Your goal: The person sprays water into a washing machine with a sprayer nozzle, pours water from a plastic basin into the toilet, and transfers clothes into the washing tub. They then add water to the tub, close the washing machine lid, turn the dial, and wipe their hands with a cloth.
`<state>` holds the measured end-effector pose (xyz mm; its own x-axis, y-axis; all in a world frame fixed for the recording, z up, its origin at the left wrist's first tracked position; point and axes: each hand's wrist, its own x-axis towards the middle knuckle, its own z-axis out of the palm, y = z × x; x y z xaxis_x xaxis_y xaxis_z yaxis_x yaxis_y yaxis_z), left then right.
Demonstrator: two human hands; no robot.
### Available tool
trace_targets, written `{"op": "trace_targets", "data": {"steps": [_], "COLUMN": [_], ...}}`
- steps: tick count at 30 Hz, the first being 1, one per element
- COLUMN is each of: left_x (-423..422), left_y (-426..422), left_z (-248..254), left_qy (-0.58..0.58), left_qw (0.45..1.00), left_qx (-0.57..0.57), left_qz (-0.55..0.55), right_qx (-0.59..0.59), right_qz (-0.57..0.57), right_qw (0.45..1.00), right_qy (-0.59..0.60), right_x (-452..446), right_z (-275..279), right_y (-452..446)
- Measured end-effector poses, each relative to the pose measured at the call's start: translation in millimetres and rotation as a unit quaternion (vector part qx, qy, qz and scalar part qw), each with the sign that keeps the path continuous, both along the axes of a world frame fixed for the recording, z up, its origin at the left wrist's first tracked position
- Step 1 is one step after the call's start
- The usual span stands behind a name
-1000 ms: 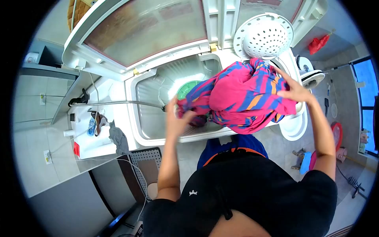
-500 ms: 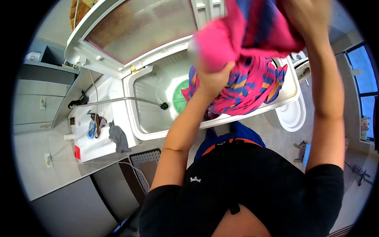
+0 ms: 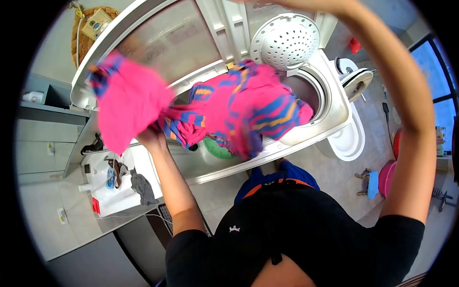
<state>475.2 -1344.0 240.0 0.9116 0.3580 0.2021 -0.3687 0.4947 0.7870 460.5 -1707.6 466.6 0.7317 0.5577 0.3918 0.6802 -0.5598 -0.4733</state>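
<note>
A pink cloth with blue and orange stripes [image 3: 229, 105] stretches across the twin-tub washing machine [image 3: 330, 112]. My left hand [image 3: 152, 137] grips its left part, which is raised and blurred over the wash tub. The other end lies beside the round spin-tub opening [image 3: 313, 93]. My right arm reaches up to the top edge of the view, above the open lids; the hand is mostly cut off and its fingers cannot be made out. Below the cloth, the green disc [image 3: 219, 148] in the wash tub partly shows.
A white perforated lid [image 3: 287, 42] leans at the back of the machine. On the left is a white sink [image 3: 114, 201] with a grey cloth [image 3: 142, 187]. A pink basin [image 3: 386, 178] and a light-blue item [image 3: 372, 184] are on the right.
The cloth's raised part has swung to the left with my left hand. My right hand has gone up and away from the cloth. The spin-tub opening has come into view.
</note>
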Motion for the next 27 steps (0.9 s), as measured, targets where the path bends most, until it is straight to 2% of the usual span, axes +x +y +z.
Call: {"op": "trace_targets", "data": {"steps": [1,2,3,4,5,6,7,8,9,10,12,13,14,16,19,20,23,24,25,27], "left_x": [3,4,-1,-22,-44,-62,-66,-72,-63,-53,-43,-37,-34,-39,-42,-58,-69,-65,-57,-46], "left_y": [33,68,94,85,76,46,28,-7,-18,-39,-62,-73,-75,-89,-77,-85,-109,-106,-104,-97], "left_z": [-54,-106,-157,-170,-184,-173,-191,-165,-186,-199,-217,-225,-252,-224,-244,-257,-169,-182,-173,-146], "left_qy": [0.085,0.188,0.284,0.414,0.53,0.53,0.522,0.451,0.386,0.418,0.371,0.35,0.3,0.241,0.037,0.01,0.254,0.26,0.268,0.274], "left_qw": [0.996,0.981,0.952,0.895,0.813,0.802,0.799,0.829,0.837,0.827,0.788,0.755,0.698,0.637,0.751,0.782,0.819,0.81,0.869,0.945], "left_qx": [0.025,0.034,0.038,0.127,0.2,0.224,0.218,0.187,0.153,0.239,0.423,0.509,0.625,0.722,0.619,0.602,0.483,0.517,0.41,0.181], "left_qz": [0.016,-0.046,-0.104,-0.109,-0.136,-0.158,-0.203,-0.271,-0.356,-0.291,-0.251,-0.22,-0.182,-0.125,-0.227,-0.16,-0.181,-0.092,-0.067,-0.02], "right_qx": [0.059,0.056,-0.086,-0.139,-0.007,0.005,0.018,-0.007,-0.031,0.004,0.038,0.058,0.046,0.019,0.079,0.142,0.157,0.156,0.153,0.281], "right_qz": [0.044,-0.071,-0.182,-0.183,-0.167,-0.164,-0.161,-0.152,-0.142,-0.153,-0.126,-0.104,-0.1,-0.091,-0.052,-0.038,-0.153,-0.17,-0.166,-0.218], "right_qw": [0.994,0.994,0.963,0.946,0.919,0.917,0.914,0.927,0.939,0.926,0.906,0.887,0.865,0.812,0.771,0.744,0.739,0.801,0.853,0.876], "right_qy": [0.083,-0.056,0.181,0.227,0.358,0.363,0.372,0.342,0.313,0.344,0.403,0.445,0.49,0.577,0.63,0.651,0.637,0.552,0.472,0.327], "right_x": [-2,3,-16,-32,-51,-70,-85,-86,-87,-80,-58,-51,-47,-42,-49,-58,-70,-79,-87,-99], "right_z": [-41,-118,-153,-196,-249,-278,-298,-314,-329,-345,-358,-362,-367,-376,-384,-388,-396,-399,-399,-392], "right_y": [-33,-76,-103,-120,-136,-134,-128,-122,-117,-116,-117,-121,-125,-137,-145,-139,-119,-114,-116,-125]}}
